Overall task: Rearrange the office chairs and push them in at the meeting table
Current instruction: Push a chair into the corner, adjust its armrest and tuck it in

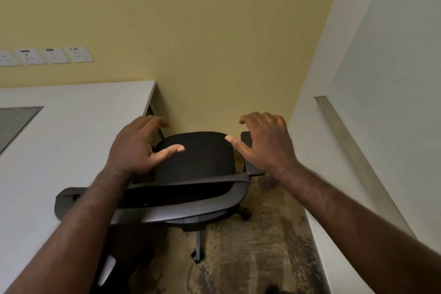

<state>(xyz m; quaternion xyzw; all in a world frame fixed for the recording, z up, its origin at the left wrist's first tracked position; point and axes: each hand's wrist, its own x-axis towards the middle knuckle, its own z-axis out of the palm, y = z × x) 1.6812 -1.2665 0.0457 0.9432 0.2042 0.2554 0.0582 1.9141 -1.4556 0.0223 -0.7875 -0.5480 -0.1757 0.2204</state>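
An office chair (pixel 191 174) is seen at lower centre of the frame, beside the corner of the white surface (pixel 71 126), its backrest nearest the camera and its seat pointing toward the yellow wall. Both the left hand (pixel 138 148) and the right hand (pixel 262 143) are held above it, fingers spread and gripping nothing. A grasp of the backrest, whose long axis runs left to right, seems needed next, then a turn toward the surface.

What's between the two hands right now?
In the head view, the chair's black seat shows in the gap between the left hand and right hand; both hover open, gripping nothing.
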